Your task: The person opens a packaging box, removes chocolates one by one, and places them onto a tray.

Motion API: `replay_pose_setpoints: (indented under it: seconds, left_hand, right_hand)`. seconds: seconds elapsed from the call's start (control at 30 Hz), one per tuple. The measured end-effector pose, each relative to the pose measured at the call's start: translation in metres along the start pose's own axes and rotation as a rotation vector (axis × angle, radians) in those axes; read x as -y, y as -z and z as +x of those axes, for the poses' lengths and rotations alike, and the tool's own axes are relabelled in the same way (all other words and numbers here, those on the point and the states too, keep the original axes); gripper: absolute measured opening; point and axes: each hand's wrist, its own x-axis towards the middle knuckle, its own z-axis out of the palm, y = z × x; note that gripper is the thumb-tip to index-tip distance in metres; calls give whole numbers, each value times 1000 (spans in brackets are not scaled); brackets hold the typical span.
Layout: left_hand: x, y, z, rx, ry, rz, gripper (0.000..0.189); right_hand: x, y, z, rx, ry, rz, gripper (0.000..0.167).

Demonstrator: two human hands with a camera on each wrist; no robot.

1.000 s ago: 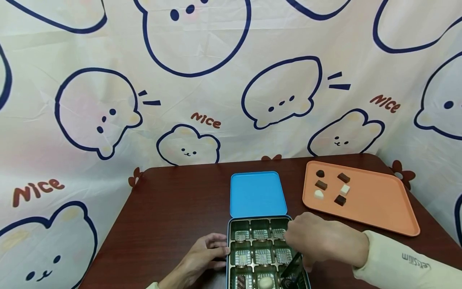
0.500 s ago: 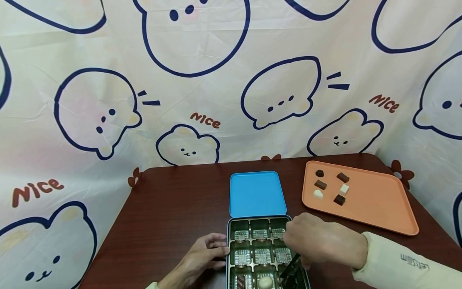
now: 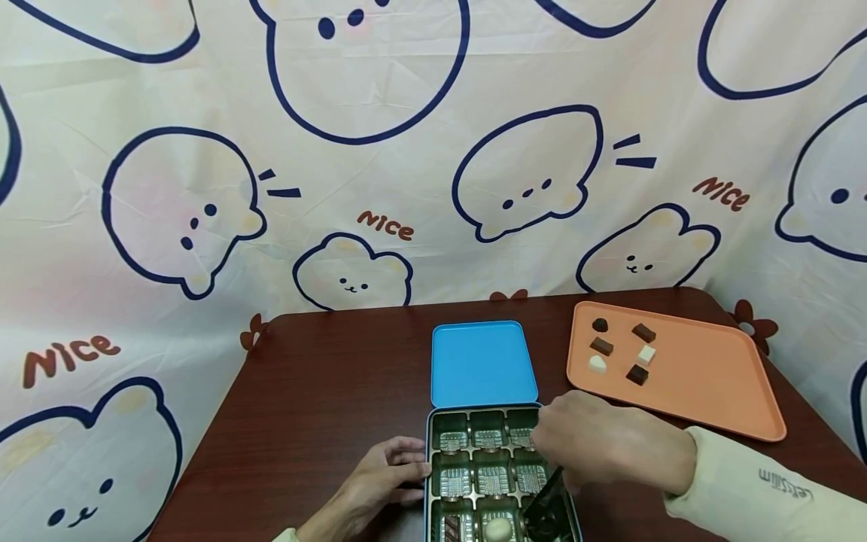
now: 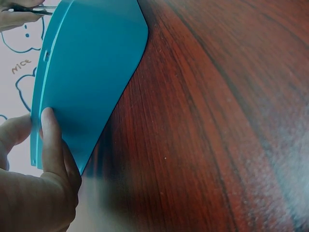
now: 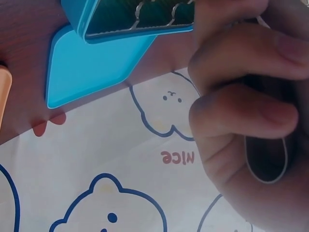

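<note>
My right hand grips black tongs, which slant down into the lower right compartment of an opened blue tin. The handle's rounded loop sits inside the curled fingers in the right wrist view. What the tongs' tips hold I cannot tell. With relaxed fingers, my left hand rests against the tin's left side. In the left wrist view its fingers touch the blue wall near the rim. A round white chocolate lies in the lower middle compartment. A striped brown piece lies left of it.
The tin's blue lid lies folded back behind it. An orange tray at the back right carries several chocolates, among them a white cube and a dark square. Bear-print cloth hangs around the brown table.
The right hand has shifted slightly, and the tongs have tilted and turned a little within the lower right compartment. The left hand and the tin have stayed in place.
</note>
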Motion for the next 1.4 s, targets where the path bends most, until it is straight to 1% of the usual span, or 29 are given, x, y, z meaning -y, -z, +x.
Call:
replay_pose_setpoints:
  seconds: [0.1,0.2,0.33,0.47,0.53,0.67,0.8,0.9,1.13,1.23,1.3,1.4]
  left_hand:
    - [0,0,0,0,0,0,52]
    - [0,0,-1,2,0,1,52]
    - [0,1,0,7,0,-2,52]
    - [-1,1,0,5,3,-4,52]
    - [-1,0,0,4,3,-4,52]
    - [-2,0,-1,6,0,-8,52]
    - [-3,-1,-2,8,0,-12,52]
    - [-3,-1,-1,5,3,-13,52]
    - [-4,0,-1,3,7,-11,52]
    - [-3,0,-1,4,12,-9,53]
    - [-2,0,0,3,15,-8,53]
    - [-1,1,0,5,14,-8,53]
  right_hand:
    - [-1,2,-1,11,-13,13,42]
    - [-1,3,-1,46,-30,52,41]
    - [-1,3,1,111,-49,100,36]
    - [1,1,2,140,-61,90,37]
    - [2,0,2,139,-64,70,40]
    - [6,-4,3,103,-49,11,46]
    - [9,-7,3,52,-23,-64,46]
    - [9,-8,2,28,-14,-90,44]
    - [6,-8,2,15,-2,-87,47]
    - [4,-5,1,27,-5,-76,48]
    - [2,-3,1,45,-14,-50,52]
    - [0,2,-2,57,-17,-29,51]
